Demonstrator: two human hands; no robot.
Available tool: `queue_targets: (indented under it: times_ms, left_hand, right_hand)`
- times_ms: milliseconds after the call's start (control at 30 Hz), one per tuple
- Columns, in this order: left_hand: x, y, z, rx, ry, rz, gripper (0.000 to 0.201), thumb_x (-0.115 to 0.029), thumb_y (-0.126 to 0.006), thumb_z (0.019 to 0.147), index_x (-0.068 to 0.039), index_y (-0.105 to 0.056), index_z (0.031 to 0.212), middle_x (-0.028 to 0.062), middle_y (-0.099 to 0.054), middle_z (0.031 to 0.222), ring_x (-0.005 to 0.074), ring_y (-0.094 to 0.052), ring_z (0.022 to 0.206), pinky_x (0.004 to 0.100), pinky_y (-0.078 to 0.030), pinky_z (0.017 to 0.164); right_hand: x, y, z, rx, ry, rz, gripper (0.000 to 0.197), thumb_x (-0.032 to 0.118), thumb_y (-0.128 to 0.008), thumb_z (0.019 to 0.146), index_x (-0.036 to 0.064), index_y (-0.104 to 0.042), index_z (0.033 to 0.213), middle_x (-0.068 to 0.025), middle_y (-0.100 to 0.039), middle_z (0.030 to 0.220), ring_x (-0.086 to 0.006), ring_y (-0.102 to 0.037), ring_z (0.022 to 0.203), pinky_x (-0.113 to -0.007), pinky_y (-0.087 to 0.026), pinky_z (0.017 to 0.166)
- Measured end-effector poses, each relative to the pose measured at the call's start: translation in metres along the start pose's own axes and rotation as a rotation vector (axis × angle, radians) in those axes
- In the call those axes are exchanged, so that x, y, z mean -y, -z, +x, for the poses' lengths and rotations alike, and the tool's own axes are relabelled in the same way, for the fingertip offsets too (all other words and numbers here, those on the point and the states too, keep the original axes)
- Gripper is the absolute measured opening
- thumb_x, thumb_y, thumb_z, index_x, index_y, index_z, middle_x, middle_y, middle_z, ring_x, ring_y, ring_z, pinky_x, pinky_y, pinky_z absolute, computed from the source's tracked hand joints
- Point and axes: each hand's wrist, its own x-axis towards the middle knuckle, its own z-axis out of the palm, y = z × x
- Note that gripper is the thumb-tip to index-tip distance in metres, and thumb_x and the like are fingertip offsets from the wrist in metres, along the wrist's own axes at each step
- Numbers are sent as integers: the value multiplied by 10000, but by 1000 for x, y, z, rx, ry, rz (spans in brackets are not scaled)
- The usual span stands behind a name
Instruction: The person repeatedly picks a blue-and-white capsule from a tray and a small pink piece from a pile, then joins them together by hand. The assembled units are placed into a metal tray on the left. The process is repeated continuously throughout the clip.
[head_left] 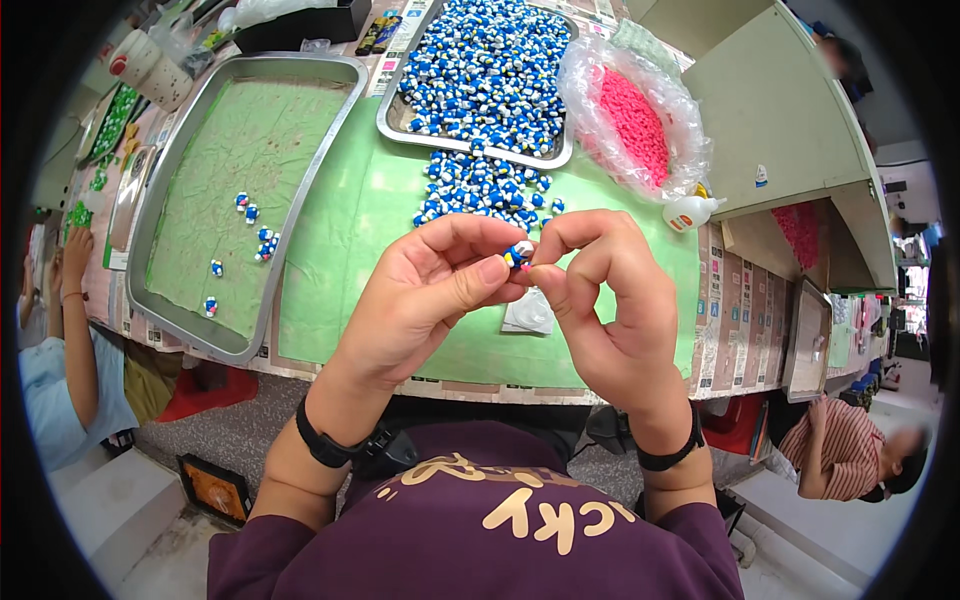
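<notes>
Over the near edge of the table both hands meet. My left hand [420,295] pinches a small blue and white figurine [519,251] between thumb and fingers. Against its lower right side, the thumb and forefinger of my right hand [620,300] press a tiny pink piece [527,267], partly hidden by the fingertips. Just below the hands lies a small whitish pad [530,315], partly covered by the right fingers. Beyond the hands, a loose pile of similar blue and white figurines [475,190] spreads on the green table cover [340,290].
A metal tray [545,161] heaped with blue figurines stands at the back. To its right are a plastic bag of pink pieces [635,120] and a white squeeze bottle [690,212]. Several figurines lie in a green-lined tray [314,190] at left. Other people sit at both sides.
</notes>
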Motion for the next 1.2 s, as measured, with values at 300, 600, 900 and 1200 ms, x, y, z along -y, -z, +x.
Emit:
queue_targets:
  times_ms: [300, 600, 900, 1200]
  left_hand:
    - [3, -3, 0, -39, -30, -7, 223, -29, -655, 891, 7, -614, 1107, 83, -664, 1019, 152, -652, 934, 300, -547, 854]
    - [0, -8, -2, -48, -223, 343, 145, 41, -728, 803, 9, -686, 938, 70, -676, 923, 119, -651, 843, 240, -538, 753]
    - [-17, -9, -7, -62, -140, 446, 141, 32, -704, 828, 27, -682, 967, 80, -681, 919, 124, -656, 811, 243, -536, 730]
    - [-101, 105, -60, -842, -517, 1103, 189, -69, -672, 886, 34, -641, 1042, 60, -665, 921, 108, -639, 763, 231, -525, 688]
  right_hand:
    - [0, -1, 1, -10, 55, -76, 234, -101, -642, 712, 52, -470, 756, -82, -586, 830, -259, -540, 756, -344, -418, 687]
    - [3, -5, -8, -21, -14, 48, 267, -115, -647, 741, 47, -448, 815, -102, -539, 834, -253, -524, 767, -342, -414, 671]
    - [-6, 1, -7, -26, -38, -6, 316, -47, -709, 761, 48, -431, 880, -85, -450, 825, -253, -474, 834, -330, -411, 695]
    - [-44, 78, -23, -17, -464, -173, 233, 41, -720, 804, 11, -489, 804, -34, -538, 726, -113, -540, 691, -271, -462, 692]
